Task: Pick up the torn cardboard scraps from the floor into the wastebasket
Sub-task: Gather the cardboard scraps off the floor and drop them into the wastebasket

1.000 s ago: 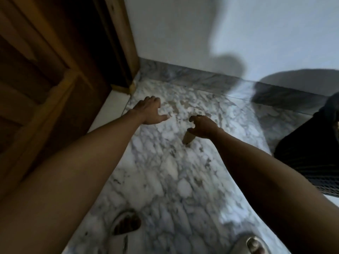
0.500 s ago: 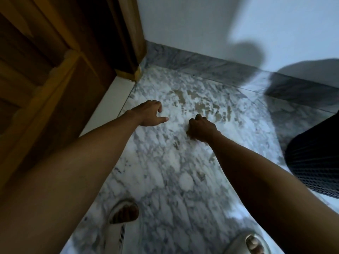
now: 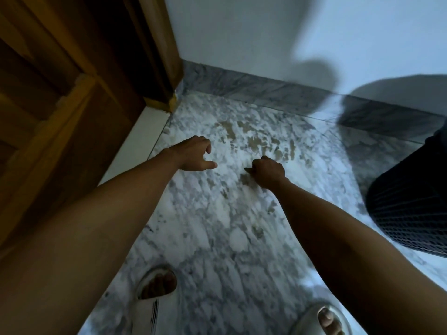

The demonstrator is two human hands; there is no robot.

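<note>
Between the wooden door [image 3: 55, 112] on the left and the black mesh wastebasket [image 3: 411, 201] at the right edge lies a stretch of white-and-grey marble floor [image 3: 217, 226], and both arms reach out over it. Along the left runs a pale threshold strip [image 3: 135, 143] at the foot of the door, ending at the door frame [image 3: 159, 56] in the far corner. A grey marble skirting [image 3: 266, 88] bounds the far side below a white wall [image 3: 266, 32], where soft shadows fall.

Over the middle of the floor, the left hand [image 3: 193, 155] hovers with its thumb stuck out to the right and its fingers loosely bent downward, holding nothing that can be seen. Just to its right, apart from it, the right hand [image 3: 267, 172] is curled into a loose fist, knuckles up. A small brown cardboard scrap [image 3: 245, 178] shows at its near-left edge, below the thumb; the hand seems to pinch it, though blur keeps the grip from being plain. Beyond the hands, tan patches [image 3: 256, 141] mark the floor; whether they are more scraps or veins in the stone cannot be told.

Open floor lies between the right hand and the wastebasket, which stands well to the right. At the near edge, two feet in pale slippers [image 3: 154, 301] stand on the marble, one left of centre and one nearer the right.
</note>
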